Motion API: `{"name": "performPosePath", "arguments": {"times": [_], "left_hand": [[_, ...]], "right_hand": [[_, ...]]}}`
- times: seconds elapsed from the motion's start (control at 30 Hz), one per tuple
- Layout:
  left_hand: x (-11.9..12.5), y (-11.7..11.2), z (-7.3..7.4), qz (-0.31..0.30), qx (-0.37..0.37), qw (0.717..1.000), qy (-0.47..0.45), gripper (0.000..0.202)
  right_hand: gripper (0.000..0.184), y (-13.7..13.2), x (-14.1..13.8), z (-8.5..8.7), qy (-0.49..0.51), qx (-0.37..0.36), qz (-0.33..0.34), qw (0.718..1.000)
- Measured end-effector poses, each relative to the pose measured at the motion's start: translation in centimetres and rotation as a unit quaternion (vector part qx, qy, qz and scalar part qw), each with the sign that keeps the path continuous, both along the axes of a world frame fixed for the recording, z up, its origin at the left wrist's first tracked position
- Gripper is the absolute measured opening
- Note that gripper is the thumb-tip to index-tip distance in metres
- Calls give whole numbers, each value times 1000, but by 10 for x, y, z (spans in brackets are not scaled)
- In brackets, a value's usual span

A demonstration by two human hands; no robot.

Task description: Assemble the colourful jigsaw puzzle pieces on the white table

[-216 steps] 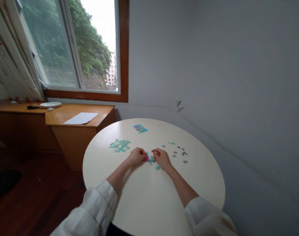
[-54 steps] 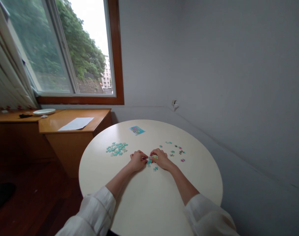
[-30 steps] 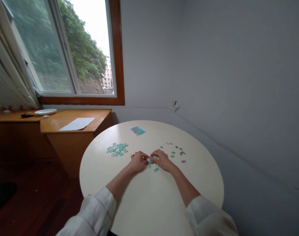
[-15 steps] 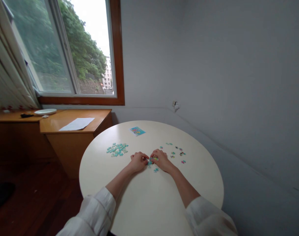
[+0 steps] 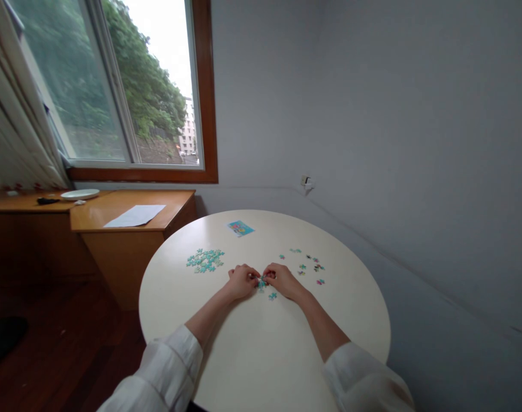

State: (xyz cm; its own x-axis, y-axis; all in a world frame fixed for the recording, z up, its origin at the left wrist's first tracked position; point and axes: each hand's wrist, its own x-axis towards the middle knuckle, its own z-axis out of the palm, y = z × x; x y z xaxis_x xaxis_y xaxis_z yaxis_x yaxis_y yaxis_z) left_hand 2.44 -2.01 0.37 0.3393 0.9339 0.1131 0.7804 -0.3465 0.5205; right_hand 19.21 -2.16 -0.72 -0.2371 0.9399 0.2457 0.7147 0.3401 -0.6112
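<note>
My left hand point(image 5: 243, 281) rests on the white round table with its fingers bent together at the left edge of a small cluster of joined jigsaw pieces point(image 5: 261, 285). Facing it, my right hand point(image 5: 283, 280) has thumb and fingertips pinched at the cluster's upper right edge. The fingers cover most of what they grip, which looks like puzzle pieces. A loose turquoise puzzle piece point(image 5: 272, 296) lies just below the right hand. To the left, beyond my left hand, is a pile of turquoise puzzle pieces point(image 5: 206, 261).
Several coloured pieces point(image 5: 316, 267) are scattered to the right on the round table point(image 5: 261, 355). A blue picture card point(image 5: 240, 229) lies near its far edge. A wooden desk point(image 5: 175, 209) at the left holds a paper sheet point(image 5: 135, 216) and a white plate point(image 5: 79, 194).
My right hand's fingers have drawn closer together, and the yellowish patch visible beneath them is now covered. My left hand has barely moved.
</note>
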Motion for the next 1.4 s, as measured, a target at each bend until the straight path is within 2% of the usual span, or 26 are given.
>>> {"name": "performPosePath", "arguments": {"times": [0.1,0.4,0.73,1.03,1.4], "left_hand": [[0,1,-2,-3,1,1000,-1,20],[0,1,-1,-5,-1,1000,8,20],[0,1,-1,-1,0,1000,4,20],[1,1,-3,-3,4,1000,3,21],[0,1,-2,0,-1,1000,-15,20]], "right_hand": [[8,1,0,-2,18,-15,4,1000],[8,-4,-5,5,3,-22,-3,1000],[9,-2,-4,2,-6,-17,-9,1000],[8,3,-2,-6,25,-12,-22,999],[7,1,-5,-2,44,-20,-27,998]]}}
